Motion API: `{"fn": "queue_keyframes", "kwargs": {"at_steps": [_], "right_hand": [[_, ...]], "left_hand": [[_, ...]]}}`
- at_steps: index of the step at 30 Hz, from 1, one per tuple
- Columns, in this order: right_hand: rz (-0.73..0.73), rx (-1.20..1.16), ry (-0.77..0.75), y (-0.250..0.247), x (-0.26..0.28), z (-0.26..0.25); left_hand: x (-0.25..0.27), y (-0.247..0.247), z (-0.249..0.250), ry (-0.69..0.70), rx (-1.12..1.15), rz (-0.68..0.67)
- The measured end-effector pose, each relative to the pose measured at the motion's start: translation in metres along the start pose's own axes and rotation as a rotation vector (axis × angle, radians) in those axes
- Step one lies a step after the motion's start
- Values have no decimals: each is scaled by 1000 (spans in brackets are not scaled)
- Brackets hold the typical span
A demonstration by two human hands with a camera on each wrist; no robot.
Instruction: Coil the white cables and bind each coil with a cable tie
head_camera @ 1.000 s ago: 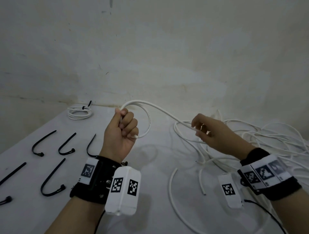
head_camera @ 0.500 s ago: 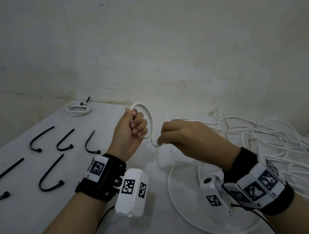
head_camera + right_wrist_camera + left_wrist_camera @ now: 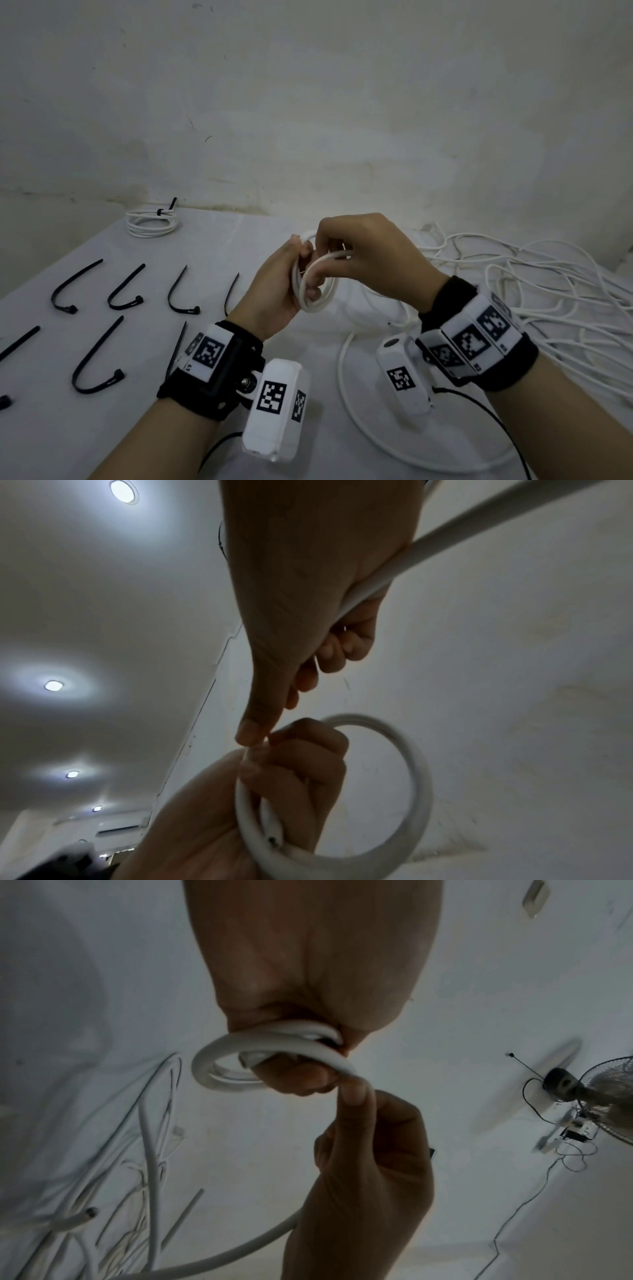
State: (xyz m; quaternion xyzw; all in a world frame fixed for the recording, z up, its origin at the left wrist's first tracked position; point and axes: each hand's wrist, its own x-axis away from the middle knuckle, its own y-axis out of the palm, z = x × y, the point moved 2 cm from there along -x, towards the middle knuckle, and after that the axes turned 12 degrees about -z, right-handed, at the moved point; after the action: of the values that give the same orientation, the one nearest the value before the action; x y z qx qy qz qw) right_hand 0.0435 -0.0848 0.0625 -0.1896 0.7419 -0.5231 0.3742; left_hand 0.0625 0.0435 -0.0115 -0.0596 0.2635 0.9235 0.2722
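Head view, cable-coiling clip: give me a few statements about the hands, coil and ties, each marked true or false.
1. The left hand grips a small coil of white cable. True.
2. The right hand rests flat on the table. False: it is raised, holding the cable at the coil.
3. A bound coil lies at the table's far left corner. True.
4. The loose cable ties are white. False: they are black.
5. A tangle of white cable lies at the right. True.

- Stained off-white wall [image 3: 342,102] beyond hands
- White table [image 3: 212,246] under hands
- Ceiling spots [image 3: 54,685] left of rt hand
- Fan [image 3: 613,1096] rt of left hand
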Motion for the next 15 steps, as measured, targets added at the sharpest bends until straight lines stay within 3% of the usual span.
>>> {"fn": "queue_keyframes", "kwargs": {"at_steps": [7,15], "right_hand": [[51,-137,87,1,12,27],[-92,-245,361,-16,53,79]], "left_hand": [[2,-1,0,-91,108,-110],[2,-19,18,50,336,-62]]}}
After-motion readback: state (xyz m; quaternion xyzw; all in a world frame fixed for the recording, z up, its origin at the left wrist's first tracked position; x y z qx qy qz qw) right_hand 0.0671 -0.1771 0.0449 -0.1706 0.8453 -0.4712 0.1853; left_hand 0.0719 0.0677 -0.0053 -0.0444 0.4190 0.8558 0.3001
